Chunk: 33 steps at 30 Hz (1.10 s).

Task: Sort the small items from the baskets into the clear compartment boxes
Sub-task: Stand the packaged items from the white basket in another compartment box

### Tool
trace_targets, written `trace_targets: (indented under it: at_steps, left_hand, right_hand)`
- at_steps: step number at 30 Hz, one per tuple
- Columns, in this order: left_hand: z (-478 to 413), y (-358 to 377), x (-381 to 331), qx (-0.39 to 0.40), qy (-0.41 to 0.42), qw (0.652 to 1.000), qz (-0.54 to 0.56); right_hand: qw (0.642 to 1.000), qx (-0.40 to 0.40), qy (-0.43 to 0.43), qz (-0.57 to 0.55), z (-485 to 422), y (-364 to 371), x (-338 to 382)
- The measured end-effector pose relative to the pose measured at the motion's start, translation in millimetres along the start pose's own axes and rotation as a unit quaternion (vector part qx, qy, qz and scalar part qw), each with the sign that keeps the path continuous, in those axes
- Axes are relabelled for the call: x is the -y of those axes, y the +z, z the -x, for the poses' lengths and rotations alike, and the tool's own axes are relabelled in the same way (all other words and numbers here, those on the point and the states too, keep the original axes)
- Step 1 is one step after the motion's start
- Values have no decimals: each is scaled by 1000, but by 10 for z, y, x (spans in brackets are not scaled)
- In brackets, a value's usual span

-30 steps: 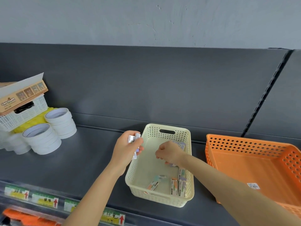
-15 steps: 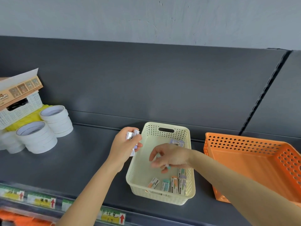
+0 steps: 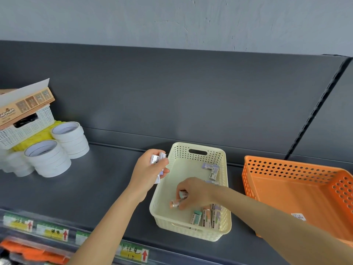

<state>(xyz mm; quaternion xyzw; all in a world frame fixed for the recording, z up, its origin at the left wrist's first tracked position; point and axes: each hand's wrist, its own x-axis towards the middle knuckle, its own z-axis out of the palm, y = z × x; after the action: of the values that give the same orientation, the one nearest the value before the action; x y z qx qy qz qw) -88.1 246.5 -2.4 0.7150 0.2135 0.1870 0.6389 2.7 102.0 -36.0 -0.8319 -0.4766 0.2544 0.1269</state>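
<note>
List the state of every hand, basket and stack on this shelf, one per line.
left hand: closed on several small packets, beside the basket
right hand: inside the basket, pinching packets
cream basket: upright, a few packets left
orange basket: tilted, only a sticker visible
tape rolls: stacked, untouched

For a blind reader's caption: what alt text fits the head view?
The right hand pinches small packets in a cream basket on a dark shelf, while the left hand holds more beside it. An orange basket sits right.
</note>
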Motion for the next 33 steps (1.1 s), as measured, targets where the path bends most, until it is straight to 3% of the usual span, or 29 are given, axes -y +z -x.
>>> trace_targets:
  at_steps: [4,9,19,24,33]
  left_hand:
    - [-23,33,-6,8,0,1000,-5]
    - [-77,133,-32,28,-3,1000,-4]
    - [1,725,-207,145,35,989,5]
    - [188,1263,-351,192,52,980,8]
    - [811,2521,-600,274,93,957,-13]
  right_hand:
    - [975,-59,74,-203,45,-135,-16]
    - [855,-138,147,-478,226,-287,-58]
    - [701,-273,153,-641,977,-431,-194]
    - [677,-328,154,-641,1543,-427,-424]
    - [700,-414,169,-556,2792,-374,-1043]
